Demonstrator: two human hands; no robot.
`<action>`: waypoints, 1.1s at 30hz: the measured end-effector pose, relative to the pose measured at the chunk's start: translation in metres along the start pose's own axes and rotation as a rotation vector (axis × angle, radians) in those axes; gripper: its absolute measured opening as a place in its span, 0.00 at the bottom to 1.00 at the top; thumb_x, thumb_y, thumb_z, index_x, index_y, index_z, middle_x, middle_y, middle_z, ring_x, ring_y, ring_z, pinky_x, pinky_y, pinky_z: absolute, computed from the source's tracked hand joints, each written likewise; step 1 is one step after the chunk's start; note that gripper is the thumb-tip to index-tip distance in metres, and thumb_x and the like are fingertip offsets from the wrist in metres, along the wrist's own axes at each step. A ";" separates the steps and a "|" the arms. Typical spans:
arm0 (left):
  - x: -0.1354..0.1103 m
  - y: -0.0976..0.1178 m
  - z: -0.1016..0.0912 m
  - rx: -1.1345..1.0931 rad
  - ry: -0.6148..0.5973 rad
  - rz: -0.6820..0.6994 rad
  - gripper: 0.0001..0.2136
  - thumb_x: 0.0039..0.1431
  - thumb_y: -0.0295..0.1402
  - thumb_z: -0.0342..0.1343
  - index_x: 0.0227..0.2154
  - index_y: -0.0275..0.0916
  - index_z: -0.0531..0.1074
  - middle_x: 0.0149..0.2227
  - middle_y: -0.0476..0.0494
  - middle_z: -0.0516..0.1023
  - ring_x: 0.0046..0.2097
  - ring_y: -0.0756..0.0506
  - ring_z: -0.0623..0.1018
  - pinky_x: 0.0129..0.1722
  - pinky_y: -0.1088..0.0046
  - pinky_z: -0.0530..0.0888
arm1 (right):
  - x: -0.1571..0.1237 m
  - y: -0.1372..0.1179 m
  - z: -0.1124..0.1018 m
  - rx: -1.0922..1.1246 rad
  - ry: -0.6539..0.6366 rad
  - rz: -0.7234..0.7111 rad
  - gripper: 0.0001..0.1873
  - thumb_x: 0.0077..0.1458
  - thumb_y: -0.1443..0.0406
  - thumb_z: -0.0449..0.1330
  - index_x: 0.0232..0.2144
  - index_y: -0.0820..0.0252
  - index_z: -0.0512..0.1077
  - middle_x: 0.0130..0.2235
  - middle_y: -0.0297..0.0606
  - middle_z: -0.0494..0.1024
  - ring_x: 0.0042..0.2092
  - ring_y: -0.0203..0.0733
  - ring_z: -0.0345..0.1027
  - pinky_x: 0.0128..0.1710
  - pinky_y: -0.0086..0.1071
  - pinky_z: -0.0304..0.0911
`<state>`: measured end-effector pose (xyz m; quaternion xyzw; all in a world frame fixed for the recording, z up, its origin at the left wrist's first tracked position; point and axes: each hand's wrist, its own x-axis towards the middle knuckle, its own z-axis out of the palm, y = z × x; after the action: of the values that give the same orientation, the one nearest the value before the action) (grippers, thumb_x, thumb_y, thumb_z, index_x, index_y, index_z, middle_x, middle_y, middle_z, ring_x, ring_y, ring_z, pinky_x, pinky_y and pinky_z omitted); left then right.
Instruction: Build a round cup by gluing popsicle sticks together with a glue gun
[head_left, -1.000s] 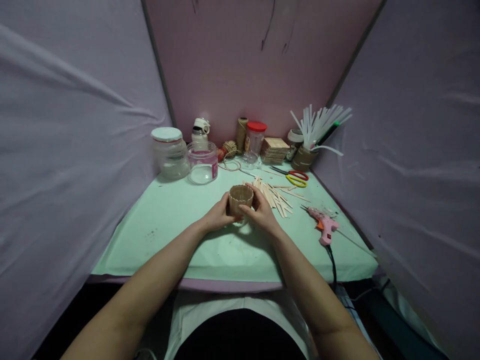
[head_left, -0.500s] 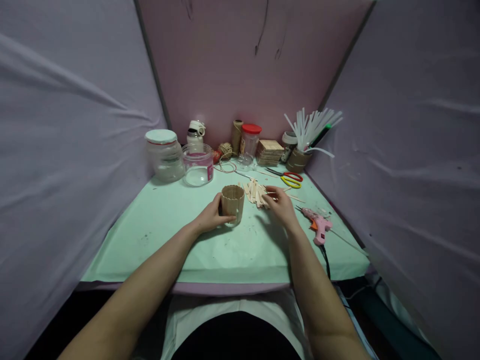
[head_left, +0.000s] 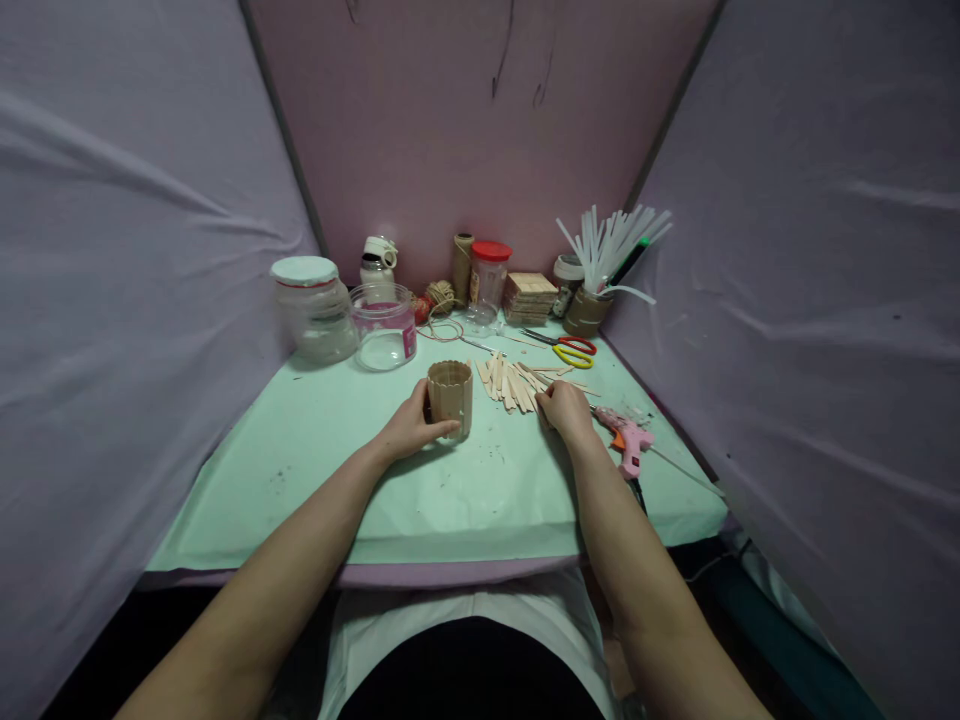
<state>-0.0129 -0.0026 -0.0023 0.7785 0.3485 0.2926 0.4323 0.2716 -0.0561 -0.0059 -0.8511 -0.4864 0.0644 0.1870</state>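
A round cup (head_left: 450, 402) made of upright wooden craft sticks with a scalloped rim stands tilted slightly on the table. My left hand (head_left: 415, 425) grips it from the left, thumb across its lower front and fingers behind. To its right, a loose pile of craft sticks (head_left: 510, 385) lies fanned out. My right hand (head_left: 564, 408) is at the pile's near right edge, fingers curled together in a pinch against the stick ends. What sits between those fingertips is hidden.
A pink glue gun (head_left: 630, 440) lies right of my right hand, its cord trailing off the front. Scissors (head_left: 566, 347) with red and yellow handles lie behind the pile. Jars (head_left: 315, 315), twine (head_left: 441, 296), stacked wooden squares (head_left: 529, 299) and a holder of glue sticks (head_left: 586, 314) line the back.
My right hand has closed its fingers and shifted to the near right edge of the pile. The sticks are spread wider. My left hand keeps its grip on the cup; the view has shifted slightly.
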 end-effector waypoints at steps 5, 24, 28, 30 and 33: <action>-0.001 0.002 0.000 0.000 0.006 -0.002 0.37 0.45 0.45 0.66 0.56 0.38 0.58 0.55 0.35 0.71 0.56 0.34 0.71 0.55 0.54 0.69 | -0.002 0.000 -0.001 -0.010 0.001 0.016 0.13 0.49 0.70 0.55 0.17 0.63 0.75 0.23 0.47 0.76 0.31 0.46 0.71 0.31 0.32 0.54; -0.002 0.009 0.004 -0.417 -0.063 -0.133 0.36 0.48 0.43 0.64 0.58 0.39 0.58 0.61 0.35 0.67 0.62 0.34 0.67 0.60 0.53 0.67 | -0.042 -0.064 -0.027 1.283 -0.223 -0.406 0.39 0.49 0.62 0.63 0.61 0.54 0.54 0.29 0.25 0.71 0.23 0.30 0.60 0.23 0.27 0.58; -0.001 0.007 0.005 -0.431 -0.100 -0.097 0.36 0.49 0.45 0.64 0.59 0.39 0.58 0.60 0.34 0.69 0.61 0.34 0.68 0.59 0.53 0.68 | -0.053 -0.087 -0.040 1.261 -0.359 -0.531 0.36 0.50 0.64 0.63 0.59 0.52 0.54 0.25 0.24 0.71 0.24 0.33 0.63 0.23 0.27 0.60; -0.001 0.005 0.005 -0.458 -0.110 -0.102 0.36 0.49 0.45 0.64 0.59 0.38 0.59 0.59 0.34 0.69 0.60 0.34 0.69 0.58 0.53 0.68 | -0.053 -0.093 -0.041 1.238 -0.368 -0.562 0.29 0.52 0.63 0.62 0.54 0.52 0.58 0.25 0.24 0.71 0.24 0.33 0.64 0.23 0.27 0.60; -0.001 0.002 0.007 -0.503 -0.125 -0.128 0.36 0.50 0.45 0.64 0.60 0.36 0.59 0.59 0.32 0.69 0.59 0.34 0.71 0.57 0.53 0.69 | -0.050 -0.096 -0.035 1.184 -0.361 -0.589 0.20 0.54 0.62 0.59 0.48 0.55 0.62 0.24 0.24 0.70 0.24 0.32 0.63 0.23 0.27 0.59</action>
<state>-0.0073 -0.0072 -0.0036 0.6395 0.2863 0.2935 0.6503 0.1789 -0.0644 0.0593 -0.4138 -0.6039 0.4068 0.5464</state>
